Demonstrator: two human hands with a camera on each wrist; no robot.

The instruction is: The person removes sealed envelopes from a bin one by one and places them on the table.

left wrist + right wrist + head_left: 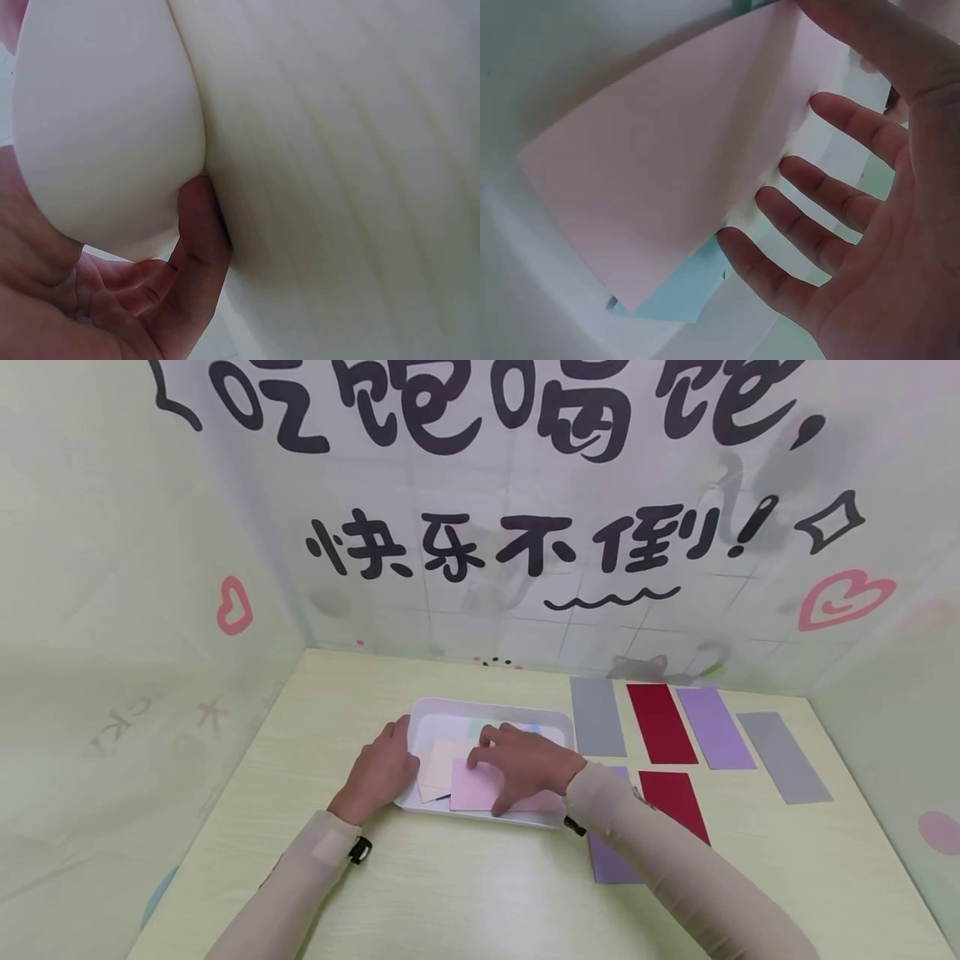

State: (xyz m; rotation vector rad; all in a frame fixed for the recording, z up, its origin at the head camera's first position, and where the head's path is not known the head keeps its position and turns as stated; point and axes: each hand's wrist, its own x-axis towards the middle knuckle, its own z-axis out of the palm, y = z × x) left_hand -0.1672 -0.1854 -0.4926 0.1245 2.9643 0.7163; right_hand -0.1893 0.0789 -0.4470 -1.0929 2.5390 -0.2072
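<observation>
A shallow white tray (495, 707) sits on the table with several paper cards in it. My left hand (377, 772) grips its left wall. In the left wrist view a finger curls under the tray's outer side (112, 120), and the thumb side is partly hidden. Over the tray, my right hand (523, 765) spans a pink card (472, 785). The right wrist view has its thumb at one long edge of the pink card (652, 157) and its fingertips at the opposite edge. A cream card (437, 770) lies left of the pink one; a light blue card (686, 289) is partly beneath it.
Right of the tray lie grey (597, 718), red (663, 724) and purple (716, 728) strips, with another grey strip (784, 758) farther right. A second red strip (675, 793) and purple strip (611, 860) are partly under my right forearm. Printed plastic sheeting (495, 635) surrounds the table.
</observation>
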